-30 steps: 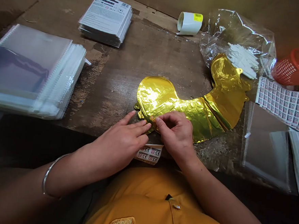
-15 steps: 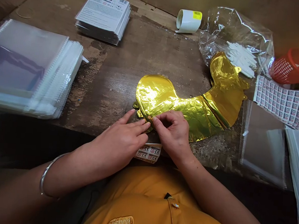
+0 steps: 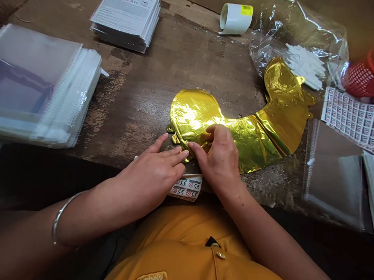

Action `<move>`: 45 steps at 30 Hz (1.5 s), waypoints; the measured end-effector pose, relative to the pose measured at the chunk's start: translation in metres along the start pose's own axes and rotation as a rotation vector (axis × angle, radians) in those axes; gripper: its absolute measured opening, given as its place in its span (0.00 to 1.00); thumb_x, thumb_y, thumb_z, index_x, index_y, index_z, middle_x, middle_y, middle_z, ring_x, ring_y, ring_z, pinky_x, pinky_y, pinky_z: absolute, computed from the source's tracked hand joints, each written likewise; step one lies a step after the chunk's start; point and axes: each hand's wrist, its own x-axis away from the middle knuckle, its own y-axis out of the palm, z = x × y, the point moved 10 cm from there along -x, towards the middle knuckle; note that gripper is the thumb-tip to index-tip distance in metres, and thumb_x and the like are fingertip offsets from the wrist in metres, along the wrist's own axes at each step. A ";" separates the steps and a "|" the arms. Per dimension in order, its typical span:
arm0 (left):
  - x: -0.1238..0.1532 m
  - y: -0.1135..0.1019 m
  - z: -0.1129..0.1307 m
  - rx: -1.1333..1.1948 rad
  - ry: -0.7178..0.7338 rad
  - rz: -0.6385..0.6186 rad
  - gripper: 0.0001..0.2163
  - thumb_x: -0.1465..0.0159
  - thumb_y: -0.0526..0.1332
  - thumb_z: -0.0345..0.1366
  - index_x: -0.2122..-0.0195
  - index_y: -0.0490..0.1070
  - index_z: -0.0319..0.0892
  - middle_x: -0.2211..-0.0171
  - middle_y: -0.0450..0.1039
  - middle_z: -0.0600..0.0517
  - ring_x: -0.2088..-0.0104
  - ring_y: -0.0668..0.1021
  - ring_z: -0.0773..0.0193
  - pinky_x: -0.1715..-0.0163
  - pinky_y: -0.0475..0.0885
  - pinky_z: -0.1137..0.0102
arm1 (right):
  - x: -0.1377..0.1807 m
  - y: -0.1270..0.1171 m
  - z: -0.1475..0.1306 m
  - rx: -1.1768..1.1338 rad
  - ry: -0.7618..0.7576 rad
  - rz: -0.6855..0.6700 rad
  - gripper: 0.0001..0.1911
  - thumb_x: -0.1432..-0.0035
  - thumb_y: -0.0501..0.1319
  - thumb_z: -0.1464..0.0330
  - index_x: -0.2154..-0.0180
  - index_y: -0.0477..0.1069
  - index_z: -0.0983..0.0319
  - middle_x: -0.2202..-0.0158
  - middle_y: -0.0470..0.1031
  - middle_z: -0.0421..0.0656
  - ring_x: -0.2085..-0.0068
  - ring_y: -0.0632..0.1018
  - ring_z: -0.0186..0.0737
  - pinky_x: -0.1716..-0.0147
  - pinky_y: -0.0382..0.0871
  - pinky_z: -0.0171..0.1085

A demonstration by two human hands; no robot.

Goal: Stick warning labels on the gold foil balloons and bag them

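Nearest is an orange shirt with an embroidered patch, and a silver bangle circles the left wrist. The left hand is spread nearly flat, palm down, its fingertips resting on the lower-left edge of a gold foil balloon; it grips nothing. Partly hidden behind that hand, a strip of CE-mark stickers sits at the table's near edge. The right hand is half curled, thumb touching the foil just beside the left fingertips; whether it pinches anything cannot be told. The balloon lies flat and uninflated on the worn wooden table, curving away to the right. Near the right edge lies a clear plastic sleeve; at far left stands a thick stack of clear sleeves. Farther off are a printed sticker sheet, a red mesh basket, white sticks by a transparent plastic bag, a stack of printed packets and, between those last 2, a white label roll.
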 end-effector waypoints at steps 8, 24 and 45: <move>0.002 0.002 -0.002 -0.010 -0.011 -0.003 0.07 0.37 0.55 0.26 0.65 0.73 0.38 0.46 0.73 0.41 0.44 0.73 0.56 0.36 0.53 0.49 | 0.035 -0.020 -0.044 0.035 -0.608 -0.001 0.13 0.38 0.55 0.76 0.53 0.72 0.66 0.52 0.76 0.51 0.52 0.73 0.44 0.50 0.70 0.43; 0.010 -0.027 0.004 -0.107 -0.115 0.047 0.05 0.38 0.56 0.28 0.68 0.72 0.38 0.44 0.64 0.40 0.42 0.67 0.48 0.41 0.63 0.54 | -0.006 0.002 0.007 -0.370 -0.004 -0.322 0.16 0.42 0.61 0.60 0.78 0.70 0.62 0.81 0.66 0.36 0.76 0.66 0.31 0.75 0.57 0.32; -0.028 0.004 0.004 0.071 0.055 -0.180 0.07 0.37 0.57 0.32 0.70 0.72 0.40 0.55 0.72 0.43 0.52 0.74 0.55 0.52 0.73 0.61 | 0.018 -0.024 -0.010 -0.065 -0.226 -0.206 0.12 0.43 0.56 0.74 0.60 0.75 0.66 0.54 0.77 0.54 0.52 0.74 0.50 0.50 0.67 0.48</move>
